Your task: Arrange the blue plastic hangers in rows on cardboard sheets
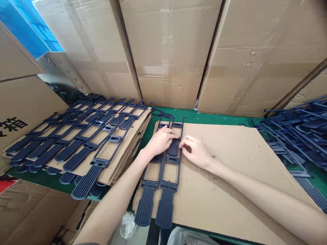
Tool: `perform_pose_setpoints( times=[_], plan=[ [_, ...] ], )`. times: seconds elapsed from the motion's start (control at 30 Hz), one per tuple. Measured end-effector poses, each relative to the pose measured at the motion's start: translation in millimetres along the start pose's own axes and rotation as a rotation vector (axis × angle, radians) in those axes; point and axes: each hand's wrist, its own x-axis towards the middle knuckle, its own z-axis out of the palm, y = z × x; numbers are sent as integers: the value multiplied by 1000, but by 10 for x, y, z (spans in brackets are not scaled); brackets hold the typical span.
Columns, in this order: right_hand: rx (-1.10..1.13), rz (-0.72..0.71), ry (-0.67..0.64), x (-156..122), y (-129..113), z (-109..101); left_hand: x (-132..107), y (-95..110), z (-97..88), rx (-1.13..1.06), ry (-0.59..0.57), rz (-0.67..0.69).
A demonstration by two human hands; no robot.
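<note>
My left hand [161, 141] is closed on the upper left side of a dark blue plastic frame part [173, 147] with a ribbed paddle end. From the right, my right hand [195, 150] pinches the same part's edge, thumb and fingertips together. This part lies at the far end of a cardboard sheet [219, 163]. Closer to me, two similar frame parts lie side by side, their ribbed paddles [164, 208] overhanging the near edge. My left hand partly covers another frame part at the far end.
To the left, stacked cardboard sheets [120, 166] carry rows of similar parts [87, 180], several overhanging. A loose pile of parts [301, 129] lies at right on the green table surface [212, 117]. Tall cardboard boxes [168, 54] stand behind.
</note>
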Motion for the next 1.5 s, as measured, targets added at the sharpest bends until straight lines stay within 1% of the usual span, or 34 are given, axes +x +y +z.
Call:
perform_pose_setpoints(
  times=[0.2, 0.33, 0.4, 0.5, 0.57, 0.6, 0.63, 0.73, 0.77, 0.83, 1.03, 1.5],
  plan=[
    [-17, -11, 1, 3, 2, -7, 0, -27, -2, -48, -23, 22],
    [-18, -2, -6, 4, 15, -5, 6, -35, -23, -70, -19, 28],
    [-19, -3, -1, 4, 18, -5, 8, -33, -42, -73, 4, 6],
    [7, -30, 44, 0, -3, -18, 3, -41, -69, -49, 96, -57],
    [28, -87, 74, -4, -38, -32, -9, -64, -77, -14, 153, -112],
    [31, -137, 69, -6, -60, -39, -18, -81, -77, 7, 172, -139],
    [30, -200, 50, -8, -81, -46, -28, -101, -74, 29, 182, -164],
    [11, -403, -61, -8, -133, -54, -58, -171, -44, 88, 190, -209],
    [5, -448, -92, -7, -140, -53, -66, -193, -28, 104, 188, -215],
    [-2, -485, -123, -5, -140, -46, -77, -229, 8, 126, 183, -222],
    [29, -460, -151, -15, -93, -4, -86, -244, 65, 144, 194, -204],
    [17, -438, -174, -21, -98, 12, -89, -154, -18, 193, 163, -227]
  ],
)
